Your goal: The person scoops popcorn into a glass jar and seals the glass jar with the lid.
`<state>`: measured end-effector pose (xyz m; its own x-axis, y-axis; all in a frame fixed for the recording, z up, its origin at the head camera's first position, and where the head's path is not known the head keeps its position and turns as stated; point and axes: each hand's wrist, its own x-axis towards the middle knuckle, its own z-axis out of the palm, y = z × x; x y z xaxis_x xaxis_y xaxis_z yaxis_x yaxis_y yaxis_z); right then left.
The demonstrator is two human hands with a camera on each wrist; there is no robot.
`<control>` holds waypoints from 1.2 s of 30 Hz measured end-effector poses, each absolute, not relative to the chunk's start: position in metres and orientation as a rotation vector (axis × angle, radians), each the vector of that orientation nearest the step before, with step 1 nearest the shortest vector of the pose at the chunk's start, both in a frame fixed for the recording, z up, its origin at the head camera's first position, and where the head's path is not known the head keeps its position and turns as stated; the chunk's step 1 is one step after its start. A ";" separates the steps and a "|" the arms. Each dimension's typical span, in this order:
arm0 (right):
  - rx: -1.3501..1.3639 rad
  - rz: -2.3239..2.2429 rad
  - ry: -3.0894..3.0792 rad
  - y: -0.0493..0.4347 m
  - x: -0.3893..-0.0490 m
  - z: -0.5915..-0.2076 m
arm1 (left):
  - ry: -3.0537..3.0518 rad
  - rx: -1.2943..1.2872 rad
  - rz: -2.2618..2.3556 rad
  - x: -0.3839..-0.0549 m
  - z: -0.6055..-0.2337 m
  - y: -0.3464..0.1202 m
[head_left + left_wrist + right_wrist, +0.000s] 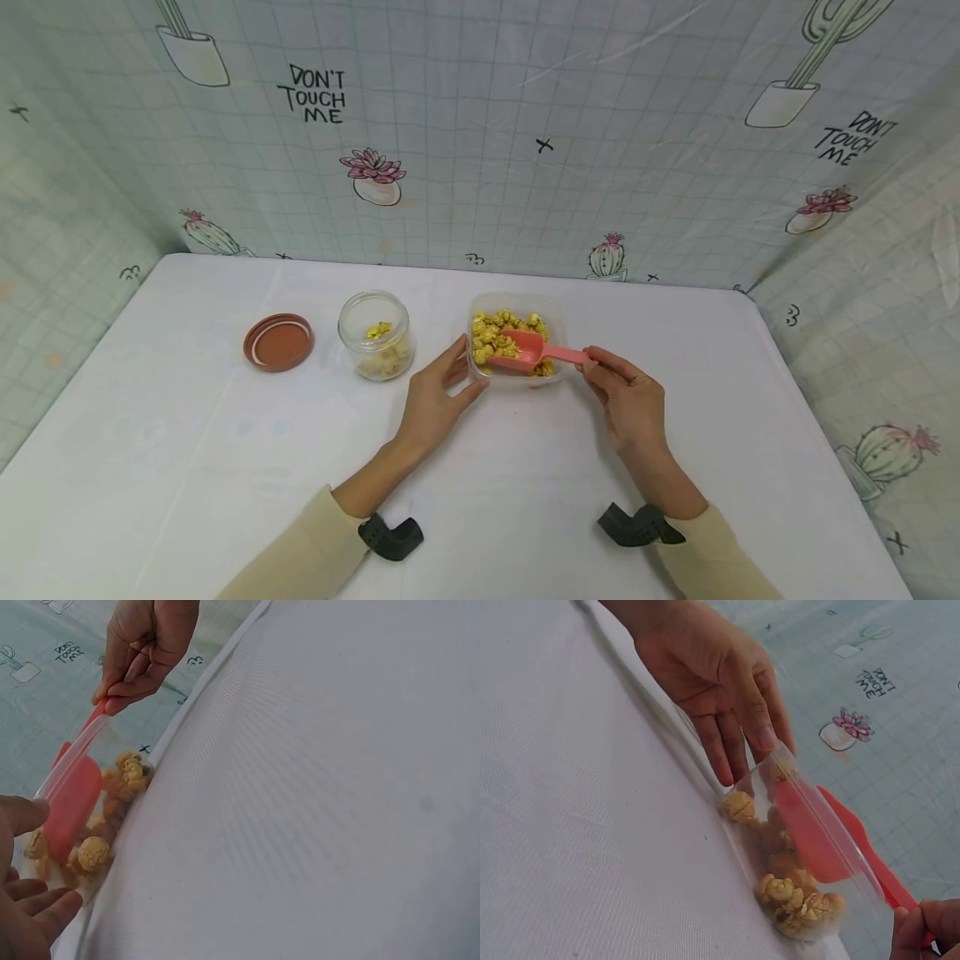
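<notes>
My right hand [628, 403] pinches the handle end of a pink scoop [528, 350] between thumb and fingers. The scoop's blade lies tilted down among yellow popcorn [491, 340] inside a clear plastic container [555, 315]. At the container's near left corner, my left hand [431, 408] holds it, thumb by the near rim and fingers along the left side. In the left wrist view the scoop [73, 802] shows through the clear wall, with popcorn [94, 853] below it. The right wrist view has the left thumb touching the container's corner [784, 757].
Left of the container stands an open clear jar [375, 337] with some popcorn in it. Farther left lies a round brown lid [278, 342]. A white cloth [517, 492] covers the table, and a printed curtain [465, 125] hangs behind it.
</notes>
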<state>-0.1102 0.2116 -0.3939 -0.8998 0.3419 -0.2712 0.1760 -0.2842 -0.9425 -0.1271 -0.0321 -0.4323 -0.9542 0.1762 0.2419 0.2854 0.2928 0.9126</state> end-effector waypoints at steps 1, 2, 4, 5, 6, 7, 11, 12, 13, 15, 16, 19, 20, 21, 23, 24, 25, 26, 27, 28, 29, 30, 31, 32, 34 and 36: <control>-0.662 2.351 -1.803 0.213 -0.110 -0.394 | -2.443 -0.442 -1.756 -0.127 -0.432 -0.032; -0.664 2.360 -1.795 0.213 -0.110 -0.394 | -2.434 -0.449 -1.752 -0.127 -0.432 -0.032; -0.667 2.377 -1.781 0.216 -0.111 -0.395 | -2.426 -0.453 -1.749 -0.126 -0.431 -0.033; -0.669 2.386 -1.771 0.217 -0.111 -0.396 | -2.426 -0.451 -1.746 -0.125 -0.431 -0.033; -0.672 2.395 -1.762 0.218 -0.111 -0.396 | -2.425 -0.451 -1.751 -0.124 -0.431 -0.033; -0.671 2.403 -1.752 0.219 -0.112 -0.397 | -2.420 -0.448 -1.763 -0.124 -0.430 -0.034; -0.684 2.434 -1.709 0.223 -0.113 -0.397 | -2.401 -0.440 -1.811 -0.122 -0.429 -0.038; -0.683 2.443 -1.699 0.224 -0.113 -0.397 | -2.393 -0.445 -1.821 -0.121 -0.428 -0.039; -0.680 2.450 -1.692 0.224 -0.113 -0.396 | -2.391 -0.447 -1.826 -0.121 -0.428 -0.041; -0.672 2.463 -1.682 0.225 -0.113 -0.395 | -2.390 -0.449 -1.824 -0.120 -0.427 -0.043; -0.664 2.470 -1.674 0.226 -0.113 -0.395 | -2.389 -0.447 -1.822 -0.119 -0.426 -0.044; -0.656 2.484 -1.659 0.226 -0.114 -0.392 | -2.366 -0.457 -1.812 -0.117 -0.424 -0.048; -0.653 2.487 -1.653 0.226 -0.114 -0.391 | -2.349 -0.467 -1.811 -0.116 -0.424 -0.050; -0.649 2.493 -1.645 0.226 -0.115 -0.390 | -2.327 -0.482 -1.810 -0.116 -0.423 -0.051; -0.640 2.491 -1.640 0.226 -0.115 -0.389 | -2.282 -0.517 -1.806 -0.114 -0.423 -0.053; -0.635 2.489 -1.637 0.226 -0.115 -0.388 | -2.253 -0.539 -1.805 -0.113 -0.422 -0.054; -0.631 2.490 -1.634 0.226 -0.116 -0.387 | -2.222 -0.559 -1.795 -0.112 -0.421 -0.054; -0.624 2.489 -1.634 0.226 -0.116 -0.387 | -2.183 -0.580 -1.786 -0.111 -0.419 -0.055; -0.621 2.492 -1.633 0.226 -0.116 -0.386 | -2.137 -0.601 -1.768 -0.109 -0.415 -0.055; -0.619 2.490 -1.636 0.226 -0.116 -0.385 | -2.088 -0.620 -1.749 -0.107 -0.410 -0.056; -0.615 2.490 -1.639 0.226 -0.116 -0.385 | -2.034 -0.641 -1.730 -0.106 -0.406 -0.056; -0.610 2.485 -1.645 0.225 -0.116 -0.384 | -1.982 -0.656 -1.709 -0.104 -0.401 -0.057; -0.603 2.481 -1.647 0.225 -0.116 -0.383 | -1.932 -0.672 -1.681 -0.102 -0.396 -0.058; -0.591 2.481 -1.645 0.225 -0.117 -0.382 | -1.885 -0.685 -1.656 -0.101 -0.391 -0.060; -0.568 2.483 -1.632 0.224 -0.117 -0.381 | -1.810 -0.698 -1.612 -0.099 -0.384 -0.064; -0.544 2.493 -1.612 0.224 -0.118 -0.379 | -1.736 -0.703 -1.584 -0.100 -0.381 -0.069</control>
